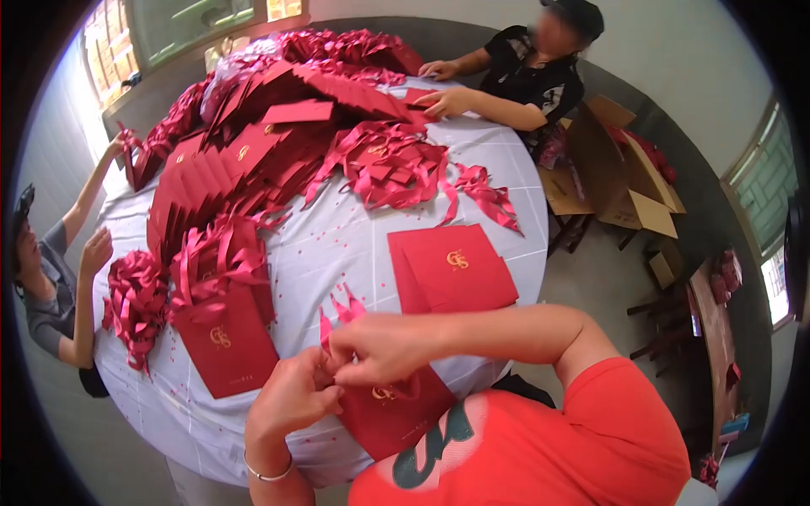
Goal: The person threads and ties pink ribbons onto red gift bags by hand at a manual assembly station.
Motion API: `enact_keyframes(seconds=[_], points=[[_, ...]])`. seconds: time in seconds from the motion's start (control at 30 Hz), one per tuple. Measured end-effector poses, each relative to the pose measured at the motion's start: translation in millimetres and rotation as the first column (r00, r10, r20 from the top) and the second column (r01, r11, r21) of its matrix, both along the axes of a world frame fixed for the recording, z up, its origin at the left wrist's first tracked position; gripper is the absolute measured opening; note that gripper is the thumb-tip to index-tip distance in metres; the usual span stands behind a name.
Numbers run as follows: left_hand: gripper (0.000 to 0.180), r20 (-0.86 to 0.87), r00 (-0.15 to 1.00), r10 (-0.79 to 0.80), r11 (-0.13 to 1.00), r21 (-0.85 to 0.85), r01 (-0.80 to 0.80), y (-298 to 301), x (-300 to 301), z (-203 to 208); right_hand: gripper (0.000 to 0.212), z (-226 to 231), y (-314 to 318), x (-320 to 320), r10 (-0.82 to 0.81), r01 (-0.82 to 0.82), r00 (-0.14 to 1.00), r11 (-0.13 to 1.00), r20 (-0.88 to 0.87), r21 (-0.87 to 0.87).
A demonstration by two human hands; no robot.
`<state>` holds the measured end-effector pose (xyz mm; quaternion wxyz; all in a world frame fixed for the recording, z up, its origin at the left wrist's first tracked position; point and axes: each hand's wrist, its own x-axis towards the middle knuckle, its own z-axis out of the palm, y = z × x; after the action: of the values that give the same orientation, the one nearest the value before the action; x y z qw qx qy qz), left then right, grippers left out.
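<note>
head view: the red bag lies just below and to the right of both hands, between them and the shirt front. its visible part runs slantwise, from the hands down toward the body and to the right; its upper end is hidden under them, so its full long axis is hard to tell. the right hand comes over that upper end, its forearm crossing beyond the bag from the right, while the left hand sits at the upper left corner. right seems the nearer. fingers of both are curled in and tips meet in what looks like a pinch, but what is between them is hidden; pink ribbon stands up just beyond the knuckles.

edges: the rim of the round bench passes under the left forearm, close to the bag's lower end. a second bag lies left of the left hand, apart from it, with white cloth between. a flat red stack lies just beyond the right forearm. straight ahead of the hands, cloth with scattered red specks runs up to a ribboned heap.
</note>
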<state>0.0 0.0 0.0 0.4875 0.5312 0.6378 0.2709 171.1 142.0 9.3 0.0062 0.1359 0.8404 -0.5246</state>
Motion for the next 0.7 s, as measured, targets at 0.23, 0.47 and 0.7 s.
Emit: enact_keyframes(seconds=[0.23,0.47,0.7], points=[[0.019,-0.102,0.993,-0.06,0.986,0.146,0.075,-6,9,13,0.019,-25,18,-27,0.266,-0.202,0.934,0.944,0.239,-0.261],[0.019,-0.17,0.984,-0.045,0.968,0.234,0.085,-11,12,6,0.016,-36,18,-42,0.279,-0.067,0.878,0.877,0.39,-0.476],[0.019,-0.155,0.98,-0.123,0.933,0.319,0.167,-10,10,6,0.022,-42,15,-40,0.21,0.056,0.888,0.833,0.409,-0.55]])
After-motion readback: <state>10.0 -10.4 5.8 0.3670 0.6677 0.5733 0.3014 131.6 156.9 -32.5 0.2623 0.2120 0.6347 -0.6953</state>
